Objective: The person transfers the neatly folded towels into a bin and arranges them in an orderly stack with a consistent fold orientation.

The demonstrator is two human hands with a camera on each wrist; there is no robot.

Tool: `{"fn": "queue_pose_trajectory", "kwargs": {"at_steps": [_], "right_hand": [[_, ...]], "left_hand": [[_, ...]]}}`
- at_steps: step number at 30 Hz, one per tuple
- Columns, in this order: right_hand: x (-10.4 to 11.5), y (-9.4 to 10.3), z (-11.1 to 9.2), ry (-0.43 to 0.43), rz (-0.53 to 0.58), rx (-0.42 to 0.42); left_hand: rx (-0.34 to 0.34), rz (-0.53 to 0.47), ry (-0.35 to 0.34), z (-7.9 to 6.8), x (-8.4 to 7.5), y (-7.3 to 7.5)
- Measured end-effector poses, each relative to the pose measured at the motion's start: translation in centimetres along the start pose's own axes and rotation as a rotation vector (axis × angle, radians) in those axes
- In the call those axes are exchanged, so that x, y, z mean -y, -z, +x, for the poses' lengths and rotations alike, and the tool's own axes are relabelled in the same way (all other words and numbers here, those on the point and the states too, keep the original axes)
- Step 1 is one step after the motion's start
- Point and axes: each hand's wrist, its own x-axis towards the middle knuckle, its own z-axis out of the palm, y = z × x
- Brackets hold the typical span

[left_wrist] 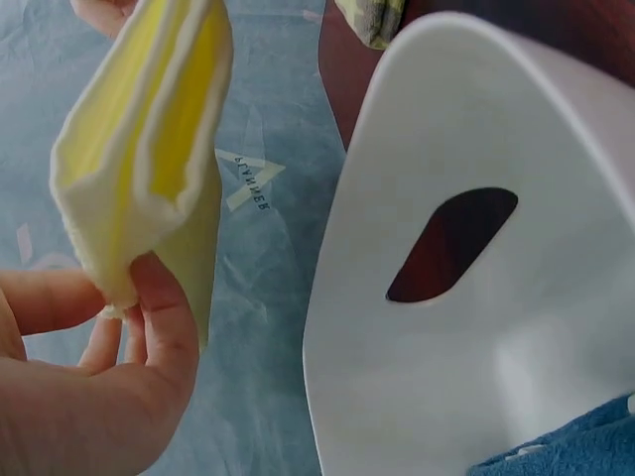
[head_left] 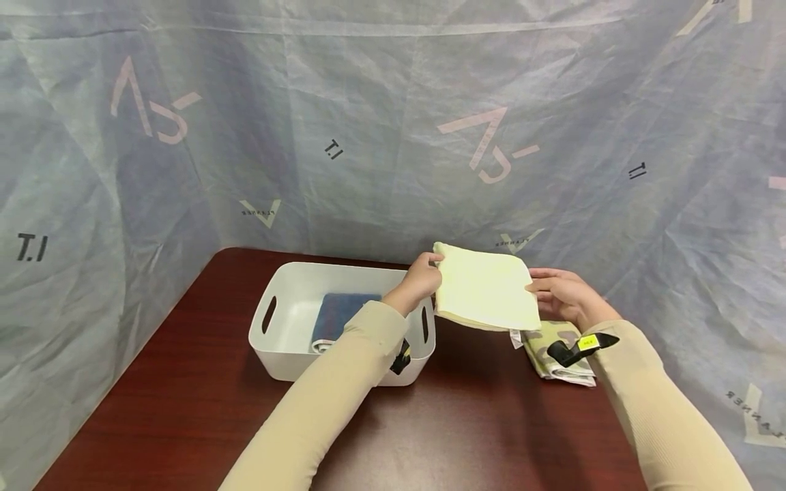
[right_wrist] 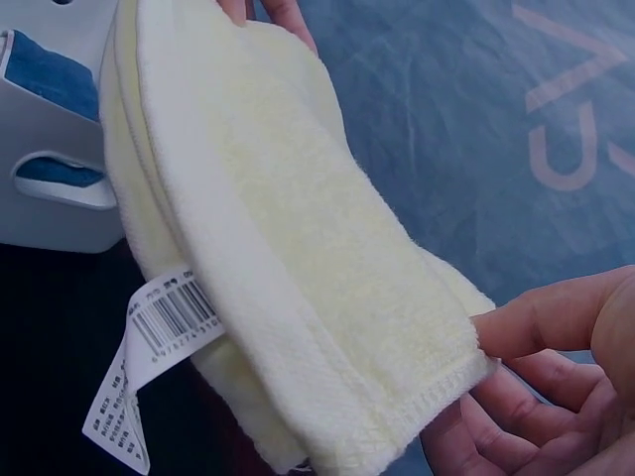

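A folded pale yellow towel (head_left: 485,286) is held up in the air, just right of a white plastic basket (head_left: 279,354). My left hand (head_left: 421,278) pinches its left edge; in the left wrist view, thumb and fingers (left_wrist: 164,317) grip a corner below the open folds. At the opposite edge, my right hand (head_left: 565,294) pinches the towel between thumb and fingers, seen closely in the right wrist view (right_wrist: 556,367). From the towel's lower side hangs a white label (right_wrist: 174,322) with a barcode. Inside the basket lies a folded blue towel (head_left: 344,314), partly hidden by my left arm.
A folded camouflage-patterned towel (head_left: 546,348) lies on the dark red table (head_left: 479,423) beneath my right hand and wrist. Grey-blue printed sheeting (head_left: 381,136) hangs behind the table. The basket has oval handle holes in its ends.
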Motion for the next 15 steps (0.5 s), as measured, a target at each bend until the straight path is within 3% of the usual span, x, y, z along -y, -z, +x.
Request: {"fn": "queue_pose_trajectory", "kwargs": {"at_steps": [15], "right_hand": [[0.3, -1.6, 0.4, 0.023, -0.077, -0.002]], "left_hand": [[0.014, -0.085, 0.033, -0.2, 0.6, 2.1]]}}
